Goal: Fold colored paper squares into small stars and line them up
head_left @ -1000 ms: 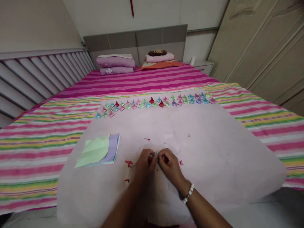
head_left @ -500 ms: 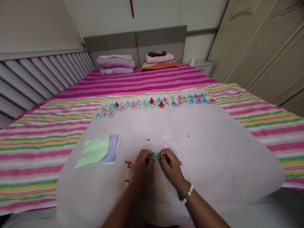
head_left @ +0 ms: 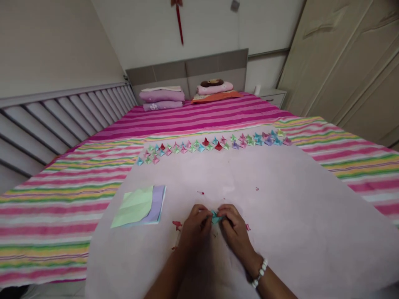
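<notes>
A small teal folded paper piece (head_left: 215, 216) is pinched between both my hands, just above a pale pink sheet (head_left: 280, 216) spread over the bed. My left hand (head_left: 193, 226) grips its left side with fingers curled. My right hand (head_left: 234, 228), with a white bead bracelet at the wrist, grips its right side. A stack of square papers (head_left: 140, 205), light green on top of lilac, lies to the left of my hands. A long row of several small folded paper pieces (head_left: 215, 144) in many colours lines the far edge of the sheet.
Red paper scraps (head_left: 177, 225) lie around my hands. The striped bedspread (head_left: 56, 199) stretches to folded bedding and pillows (head_left: 162, 97) at the grey headboard. A slatted rail (head_left: 56, 124) runs along the left, wardrobe doors (head_left: 352, 70) along the right.
The view has tilted up and shifted, so everything sits lower and slightly right in the picture. The teal piece shows more between my fingers than a second ago.
</notes>
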Action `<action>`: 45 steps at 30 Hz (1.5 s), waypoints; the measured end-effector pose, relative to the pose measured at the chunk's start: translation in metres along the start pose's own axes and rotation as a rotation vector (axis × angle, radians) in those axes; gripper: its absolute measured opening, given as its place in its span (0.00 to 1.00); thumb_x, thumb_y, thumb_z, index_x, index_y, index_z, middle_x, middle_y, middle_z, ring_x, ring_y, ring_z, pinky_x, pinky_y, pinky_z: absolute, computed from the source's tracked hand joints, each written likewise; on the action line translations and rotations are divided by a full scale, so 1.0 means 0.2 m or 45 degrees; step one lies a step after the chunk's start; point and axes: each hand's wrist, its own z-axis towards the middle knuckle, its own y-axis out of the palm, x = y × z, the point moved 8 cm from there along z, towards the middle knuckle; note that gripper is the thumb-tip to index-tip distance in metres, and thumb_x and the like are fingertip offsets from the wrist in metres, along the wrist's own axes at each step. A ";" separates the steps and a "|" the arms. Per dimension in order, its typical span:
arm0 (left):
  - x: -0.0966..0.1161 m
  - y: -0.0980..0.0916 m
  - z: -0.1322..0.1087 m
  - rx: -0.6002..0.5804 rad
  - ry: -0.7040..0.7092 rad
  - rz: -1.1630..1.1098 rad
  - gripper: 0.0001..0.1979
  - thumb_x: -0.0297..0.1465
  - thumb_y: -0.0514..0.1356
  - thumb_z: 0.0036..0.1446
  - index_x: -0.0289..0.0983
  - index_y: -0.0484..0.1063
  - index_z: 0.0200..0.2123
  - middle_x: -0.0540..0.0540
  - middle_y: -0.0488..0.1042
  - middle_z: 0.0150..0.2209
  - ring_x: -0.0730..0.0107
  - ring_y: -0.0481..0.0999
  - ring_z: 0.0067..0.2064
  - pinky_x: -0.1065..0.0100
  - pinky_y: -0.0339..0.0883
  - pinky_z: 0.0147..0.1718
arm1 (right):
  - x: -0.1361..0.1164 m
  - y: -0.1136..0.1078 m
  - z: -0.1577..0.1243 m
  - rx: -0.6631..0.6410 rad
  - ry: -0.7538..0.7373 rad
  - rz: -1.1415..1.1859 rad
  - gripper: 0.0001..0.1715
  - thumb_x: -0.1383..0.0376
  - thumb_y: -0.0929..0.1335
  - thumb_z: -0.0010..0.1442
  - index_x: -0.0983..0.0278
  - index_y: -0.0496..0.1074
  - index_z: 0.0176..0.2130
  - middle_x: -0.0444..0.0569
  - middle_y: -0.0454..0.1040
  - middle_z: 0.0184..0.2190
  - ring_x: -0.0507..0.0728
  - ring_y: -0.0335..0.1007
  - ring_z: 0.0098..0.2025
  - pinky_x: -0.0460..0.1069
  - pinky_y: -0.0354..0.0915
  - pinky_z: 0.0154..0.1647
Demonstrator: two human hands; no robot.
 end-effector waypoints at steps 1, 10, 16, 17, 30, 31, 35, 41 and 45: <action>0.01 -0.01 0.00 -0.033 0.007 0.048 0.09 0.27 0.53 0.57 0.39 0.72 0.36 0.45 0.68 0.40 0.74 0.71 0.30 0.71 0.65 0.29 | 0.00 0.00 0.00 0.006 -0.005 -0.003 0.13 0.74 0.60 0.54 0.62 0.70 0.31 0.50 0.68 0.36 0.58 0.65 0.41 0.53 0.63 0.41; 0.06 -0.08 0.02 -0.305 0.155 0.392 0.10 0.27 0.52 0.59 0.39 0.73 0.33 0.47 0.72 0.32 0.68 0.72 0.35 0.69 0.63 0.33 | 0.01 0.00 -0.01 -0.001 -0.039 -0.054 0.12 0.73 0.61 0.56 0.61 0.70 0.35 0.52 0.69 0.38 0.60 0.65 0.43 0.54 0.64 0.42; 0.03 -0.17 0.09 -0.175 0.090 0.255 0.08 0.28 0.55 0.56 0.38 0.73 0.28 0.49 0.71 0.27 0.71 0.70 0.29 0.71 0.61 0.29 | 0.03 -0.01 -0.02 0.028 0.011 -0.096 0.14 0.67 0.62 0.60 0.60 0.67 0.46 0.55 0.66 0.45 0.61 0.66 0.44 0.53 0.67 0.38; 0.00 -0.21 0.12 -0.120 0.051 0.228 0.07 0.28 0.56 0.55 0.38 0.74 0.28 0.49 0.72 0.26 0.71 0.69 0.28 0.71 0.62 0.29 | 0.03 -0.01 -0.03 0.037 0.017 -0.102 0.13 0.66 0.61 0.61 0.60 0.66 0.47 0.55 0.66 0.45 0.61 0.67 0.44 0.53 0.67 0.36; -0.55 -0.87 0.52 0.544 -0.460 0.407 0.09 0.31 0.55 0.52 0.35 0.75 0.30 0.48 0.76 0.25 0.69 0.74 0.29 0.72 0.62 0.29 | 0.09 -0.01 -0.04 0.084 -0.096 -0.121 0.10 0.64 0.64 0.59 0.58 0.69 0.42 0.55 0.70 0.42 0.60 0.71 0.39 0.48 0.69 0.26; -0.59 -0.90 0.54 0.567 -0.506 0.433 0.09 0.31 0.55 0.52 0.36 0.75 0.30 0.48 0.76 0.26 0.68 0.74 0.30 0.72 0.62 0.29 | 0.09 -0.01 -0.04 0.086 -0.093 -0.117 0.10 0.64 0.64 0.59 0.58 0.69 0.42 0.55 0.70 0.42 0.60 0.72 0.40 0.48 0.69 0.26; -0.70 -0.94 0.59 0.614 -0.655 0.530 0.08 0.32 0.56 0.54 0.36 0.75 0.32 0.46 0.78 0.30 0.65 0.75 0.33 0.69 0.63 0.31 | 0.10 -0.01 -0.05 0.069 -0.088 -0.122 0.11 0.65 0.64 0.59 0.58 0.69 0.43 0.55 0.70 0.42 0.61 0.72 0.41 0.48 0.71 0.30; -0.79 -0.92 0.66 0.607 -0.774 0.634 0.12 0.37 0.56 0.59 0.34 0.72 0.37 0.46 0.75 0.35 0.67 0.74 0.38 0.61 0.67 0.39 | 0.10 -0.01 -0.04 0.074 -0.113 -0.161 0.10 0.66 0.65 0.58 0.57 0.71 0.41 0.54 0.72 0.41 0.60 0.73 0.42 0.49 0.72 0.39; -0.83 -0.91 0.71 0.572 -0.823 0.666 0.12 0.37 0.56 0.60 0.34 0.71 0.38 0.46 0.74 0.37 0.66 0.74 0.39 0.59 0.68 0.40 | 0.10 -0.01 -0.04 0.058 -0.099 -0.169 0.11 0.66 0.65 0.58 0.57 0.71 0.42 0.54 0.73 0.41 0.60 0.73 0.41 0.49 0.72 0.38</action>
